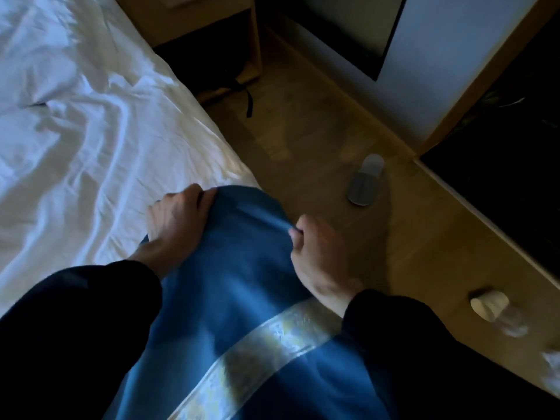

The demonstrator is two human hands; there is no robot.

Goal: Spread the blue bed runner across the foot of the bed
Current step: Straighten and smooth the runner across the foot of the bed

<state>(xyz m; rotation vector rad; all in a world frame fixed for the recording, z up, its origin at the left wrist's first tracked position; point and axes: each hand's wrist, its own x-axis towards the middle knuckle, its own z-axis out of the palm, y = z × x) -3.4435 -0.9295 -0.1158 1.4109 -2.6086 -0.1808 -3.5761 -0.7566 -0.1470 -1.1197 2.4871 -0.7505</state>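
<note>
Runner: the blue bed runner (230, 286) hangs bunched between both hands at the corner of the bed, with a pale patterned band crossing it lower down. Only its top fold reaches the mattress edge; the rest drops toward the person's legs.

Left hand: the left hand (174, 219) is clamped over the runner's upper edge, knuckles up, resting right at the edge of the white sheet.

Right hand: the right hand (318, 253) pinches a fold of the same edge between thumb and fingers, held out over the floor, just beside the bed corner.

Progress: barely begun, by my reckoning. The cloth is in hand and brought to the bed, but none of it lies flat across the foot yet. Opening it out, carrying it across the width and smoothing it are all left.

Bed: the white sheet (91, 116) is rumpled, with deep creases running toward the corner; the runner will probably sit uneven unless those are flattened.

Floor: light wood flooring (303, 140), dim, with a grey slipper (365, 183) lying well clear of the bed.

Room: a wooden bedside unit (212, 28) stands by the bed, a dark strap trailing from under it. A long wooden ledge (454, 268) runs along the right, with a small pale cup-like object (488, 304) on it, too blurred to name surely.
</note>
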